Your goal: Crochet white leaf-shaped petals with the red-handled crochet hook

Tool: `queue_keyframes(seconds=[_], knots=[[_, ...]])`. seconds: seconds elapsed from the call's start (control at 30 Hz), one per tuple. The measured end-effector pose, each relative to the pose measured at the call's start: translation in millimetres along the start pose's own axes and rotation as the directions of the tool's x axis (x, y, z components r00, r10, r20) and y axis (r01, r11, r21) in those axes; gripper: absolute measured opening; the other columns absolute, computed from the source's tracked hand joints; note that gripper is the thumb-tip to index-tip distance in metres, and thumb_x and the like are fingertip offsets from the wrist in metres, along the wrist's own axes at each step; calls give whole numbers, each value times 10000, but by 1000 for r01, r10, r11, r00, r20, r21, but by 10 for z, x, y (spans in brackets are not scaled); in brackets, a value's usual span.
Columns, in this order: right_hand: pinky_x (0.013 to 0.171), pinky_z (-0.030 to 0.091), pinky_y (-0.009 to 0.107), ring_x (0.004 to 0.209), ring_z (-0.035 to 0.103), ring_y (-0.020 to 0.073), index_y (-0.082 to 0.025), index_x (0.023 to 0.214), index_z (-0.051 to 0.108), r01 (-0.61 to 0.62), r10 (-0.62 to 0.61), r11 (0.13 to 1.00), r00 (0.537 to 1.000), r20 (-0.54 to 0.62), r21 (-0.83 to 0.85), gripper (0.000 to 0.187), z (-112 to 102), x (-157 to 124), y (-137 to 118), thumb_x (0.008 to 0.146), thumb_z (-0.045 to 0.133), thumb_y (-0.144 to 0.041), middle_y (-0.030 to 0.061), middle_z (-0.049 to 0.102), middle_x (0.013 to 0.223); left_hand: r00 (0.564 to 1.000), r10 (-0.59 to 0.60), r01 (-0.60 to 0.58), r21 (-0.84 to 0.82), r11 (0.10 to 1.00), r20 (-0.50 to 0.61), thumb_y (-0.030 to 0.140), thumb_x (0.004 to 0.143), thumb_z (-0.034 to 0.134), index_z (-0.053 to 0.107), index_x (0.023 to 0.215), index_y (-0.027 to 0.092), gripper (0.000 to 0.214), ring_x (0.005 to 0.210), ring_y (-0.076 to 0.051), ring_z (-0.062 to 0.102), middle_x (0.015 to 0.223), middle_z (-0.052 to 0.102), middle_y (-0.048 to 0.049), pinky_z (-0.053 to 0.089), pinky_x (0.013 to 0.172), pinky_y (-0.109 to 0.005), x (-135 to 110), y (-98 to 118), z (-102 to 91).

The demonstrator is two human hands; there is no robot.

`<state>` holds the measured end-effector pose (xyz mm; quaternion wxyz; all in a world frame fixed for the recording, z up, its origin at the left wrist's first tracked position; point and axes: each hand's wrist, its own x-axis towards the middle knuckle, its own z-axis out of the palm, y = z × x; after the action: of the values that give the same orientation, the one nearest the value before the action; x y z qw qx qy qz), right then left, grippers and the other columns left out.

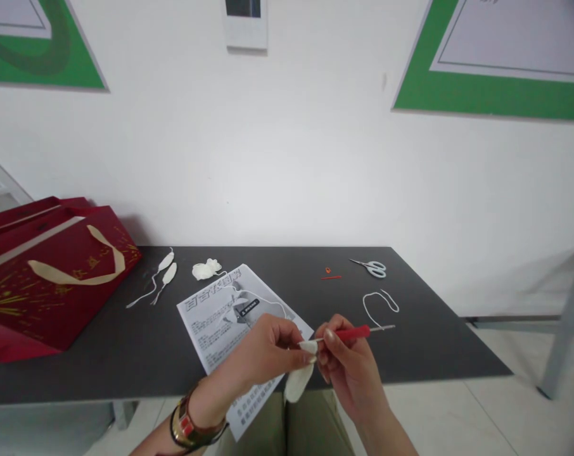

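My left hand (pixel 268 347) pinches a small white crocheted piece (pixel 298 380) that hangs below my fingers at the table's front edge. My right hand (pixel 348 370) is closed around a red-handled crochet hook (pixel 358 332), whose metal end points right and whose other end meets the white piece. White yarn (pixel 263 297) runs from the piece back across a printed instruction sheet (pixel 220 323) lying under my left hand. Both hands touch at the fingertips.
On the dark table (pixel 125 342) lie a red gift bag (pixel 44 278) at left, two white petal pieces with tails (pixel 163 273), a white yarn lump (pixel 206 269), a loose yarn loop (pixel 378 301), small scissors (pixel 373 267) and a tiny orange marker (pixel 329 273).
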<state>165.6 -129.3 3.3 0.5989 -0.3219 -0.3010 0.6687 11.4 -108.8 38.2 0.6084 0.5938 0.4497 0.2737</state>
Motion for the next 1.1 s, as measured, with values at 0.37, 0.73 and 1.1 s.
queue_keyframes(seconds=[0.37,0.73,1.1], knots=[[390,314,164,431,429,36,-166,614,591,-47,52,998,991,123,-40,235,-106,552,-152,610,819,-223,-51,535,614,997,79,-75,308,948,0,320,658,648,624,588,130,204,462,-87,359,476,457,49,235,444,-233,418,29,-200],[526,446,225,551,566,102,-159,675,676,43,21,962,973,230,-270,192,-223,1394,-172,568,832,-190,-12,647,653,995,86,-71,243,967,-50,349,652,675,604,575,125,247,458,-77,369,489,489,47,237,449,-226,1151,-92,-574],[541,461,253,555,590,129,-164,628,642,-5,20,976,997,68,-217,208,-394,1476,36,559,837,-187,-1,669,619,999,0,3,-76,997,48,568,711,634,670,695,105,465,455,-70,358,524,531,13,205,445,-226,1261,-398,-598]])
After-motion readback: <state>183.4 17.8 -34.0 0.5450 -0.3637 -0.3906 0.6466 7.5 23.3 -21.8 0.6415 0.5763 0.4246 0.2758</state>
